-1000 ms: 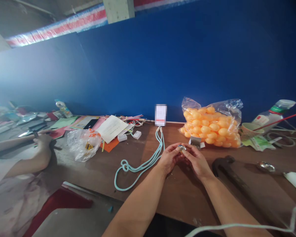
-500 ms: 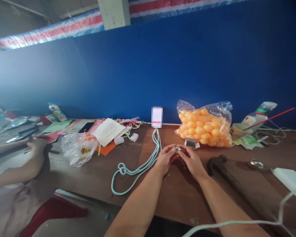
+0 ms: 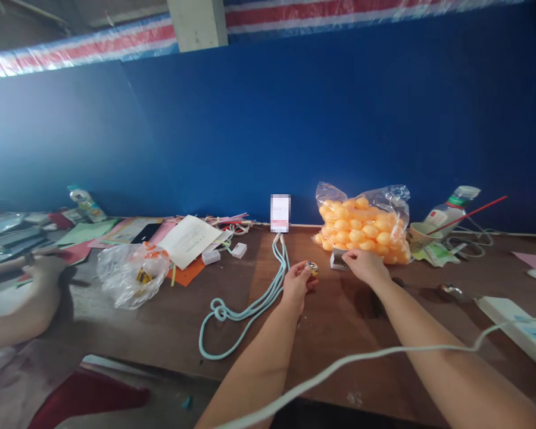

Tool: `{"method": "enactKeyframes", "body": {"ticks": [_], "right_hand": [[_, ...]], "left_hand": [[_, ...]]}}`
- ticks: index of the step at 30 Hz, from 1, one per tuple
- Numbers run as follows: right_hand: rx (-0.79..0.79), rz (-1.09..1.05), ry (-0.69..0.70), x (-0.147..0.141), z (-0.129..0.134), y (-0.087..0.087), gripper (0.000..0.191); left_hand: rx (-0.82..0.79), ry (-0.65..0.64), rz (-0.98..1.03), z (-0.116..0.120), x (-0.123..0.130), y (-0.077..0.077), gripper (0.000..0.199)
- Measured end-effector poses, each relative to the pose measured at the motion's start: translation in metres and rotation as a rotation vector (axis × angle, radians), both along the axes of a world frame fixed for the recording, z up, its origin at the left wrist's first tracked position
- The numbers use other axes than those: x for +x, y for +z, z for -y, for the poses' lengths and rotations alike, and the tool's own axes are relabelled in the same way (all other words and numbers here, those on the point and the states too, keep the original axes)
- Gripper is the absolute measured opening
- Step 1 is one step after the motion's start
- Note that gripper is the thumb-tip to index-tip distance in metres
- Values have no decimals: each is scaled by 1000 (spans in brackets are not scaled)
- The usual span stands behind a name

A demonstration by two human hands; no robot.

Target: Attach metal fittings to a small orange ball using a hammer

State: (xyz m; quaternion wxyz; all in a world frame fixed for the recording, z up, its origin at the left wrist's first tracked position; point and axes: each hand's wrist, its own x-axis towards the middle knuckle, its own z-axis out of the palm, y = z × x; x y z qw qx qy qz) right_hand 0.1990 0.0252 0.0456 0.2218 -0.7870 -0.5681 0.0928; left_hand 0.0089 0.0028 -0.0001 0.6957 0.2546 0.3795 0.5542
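Note:
Between the fingertips of my left hand [image 3: 296, 287] is a small, round, shiny silver-and-gold object [image 3: 312, 269], held just above the brown table. To its right, my right hand [image 3: 367, 266] reaches to a small grey-white box [image 3: 338, 260], its fingers closed at the box's right edge. What lies inside the box is hidden. Just behind the box stands a clear plastic bag [image 3: 399, 205] full of orange balls [image 3: 356, 236]. A light blue cord [image 3: 250, 311] lies looped on the table left of my left hand, running up to a white card [image 3: 280, 213].
A white cable [image 3: 339, 361] crosses over my forearms toward a white power strip [image 3: 518, 328]. Another shiny object [image 3: 450, 291] lies at right. A cup [image 3: 422, 235] and a bottle [image 3: 456, 208] stand behind. Papers [image 3: 190, 238] and a plastic bag [image 3: 125, 277] lie left, near another person's arm [image 3: 36, 298].
My right hand has left the shiny object and moved right to the small box. My left hand alone now holds the shiny object. The view has shifted slightly to the right.

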Motion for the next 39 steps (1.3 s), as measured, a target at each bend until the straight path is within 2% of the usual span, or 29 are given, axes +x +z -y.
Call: {"method": "enactKeyframes", "body": {"ticks": [3,6,12,16,25,32,39], "right_hand": [[-172,134,-3,-9,-7,3,24],[-224,216,32,-15,-14,2,25],[-245,229,-3,-16,-25,-6,30],[-272,220,-49,-17,-27,-5,29],[-276,199,-42,-17,-28,-8,28],[-234,240,-107,-17,-30,-11,40],[-236,205,-67,-14,-29,-13,25]], "left_hand": [[6,-11,-11,0,0,-1,33],[12,-19,-28,0,1,-1,32],[11,-32,-12,-1,2,-1,35],[16,-39,-14,-1,2,-1,35],[-6,-39,-17,1,1,2,33],[-13,-39,-1,1,1,2,29],[-56,-54,66,1,-2,7,30]]}}
